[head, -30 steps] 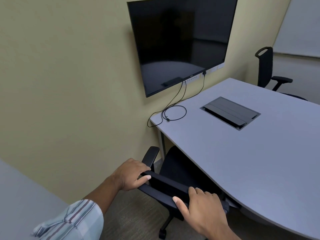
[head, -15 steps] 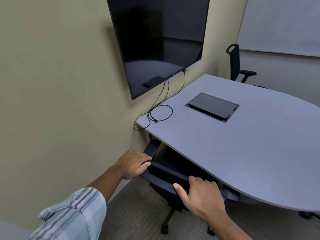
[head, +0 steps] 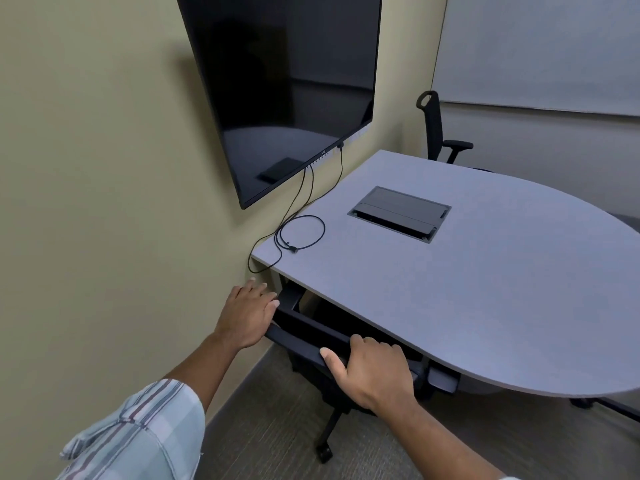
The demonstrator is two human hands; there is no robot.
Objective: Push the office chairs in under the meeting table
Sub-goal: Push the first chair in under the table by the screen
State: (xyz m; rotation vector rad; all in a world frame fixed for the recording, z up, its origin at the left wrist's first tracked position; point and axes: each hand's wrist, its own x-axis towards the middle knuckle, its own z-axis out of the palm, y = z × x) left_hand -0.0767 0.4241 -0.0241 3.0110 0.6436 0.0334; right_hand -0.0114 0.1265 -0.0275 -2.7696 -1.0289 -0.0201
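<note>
Head view looks down on a black office chair [head: 311, 344] tucked against the near curved edge of the grey desk [head: 485, 289], its seat and most of its frame hidden beneath the top, only the upper bar of the backrest, one armrest and a castored leg showing. Left hand [head: 247, 315] lies flat and spread at the left end of the backrest bar, fingers extended, not wrapped round it. Right hand [head: 372, 370] grips the same bar further right, fingers curled over its far side and thumb along the near side. Between chair and yellow wall [head: 104, 168] on the left there is only a narrow strip of carpet [head: 277, 427]; behind the chair the floor is open. Set flush in the desk is a dark cable box [head: 400, 213], lid closed. A looped black cable [head: 301, 233] rests near the desk's wall corner, below a wall-mounted screen [head: 287, 91]. A second chair [head: 438, 133] stands at the far side.
</note>
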